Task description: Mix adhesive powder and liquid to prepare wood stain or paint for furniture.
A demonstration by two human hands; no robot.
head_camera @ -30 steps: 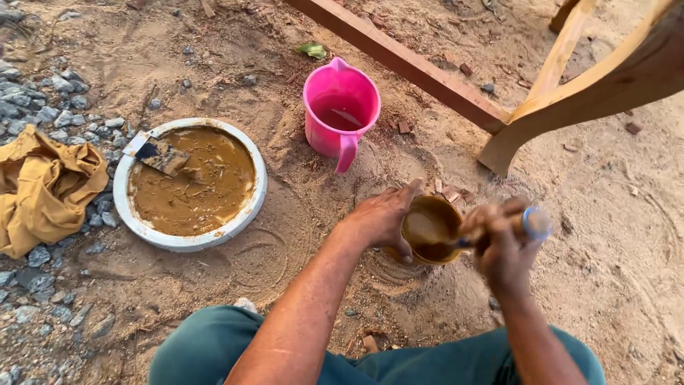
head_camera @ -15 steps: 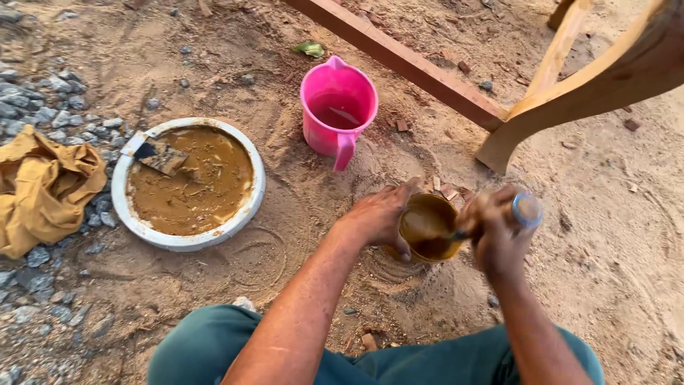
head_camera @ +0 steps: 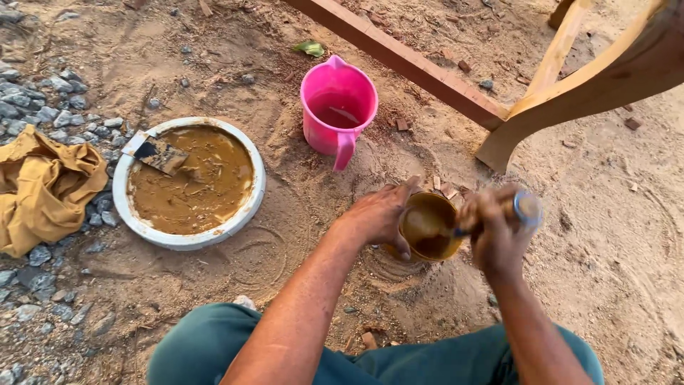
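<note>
A small brown-smeared cup (head_camera: 427, 227) stands on the sandy ground in front of my knees. My left hand (head_camera: 377, 214) grips its left rim. My right hand (head_camera: 495, 228) is closed on a tool with a blue-ended handle (head_camera: 527, 208) whose tip dips into the brown paste in the cup; hand and tool are motion-blurred. A white round basin (head_camera: 187, 237) of brown paste lies to the left, with a flat scraper (head_camera: 158, 153) resting in it. A pink plastic jug (head_camera: 337, 114) stands behind the cup.
A mustard-yellow cloth (head_camera: 43, 189) lies on grey gravel at the left edge. A reddish wooden beam (head_camera: 399, 60) runs diagonally at the back, joined to curved pale wooden legs (head_camera: 584, 89) at the upper right. My green trousers (head_camera: 214, 342) fill the bottom.
My right hand has shifted with the tool inside the cup, and the view has drifted a little. My left hand stays on the cup's rim.
</note>
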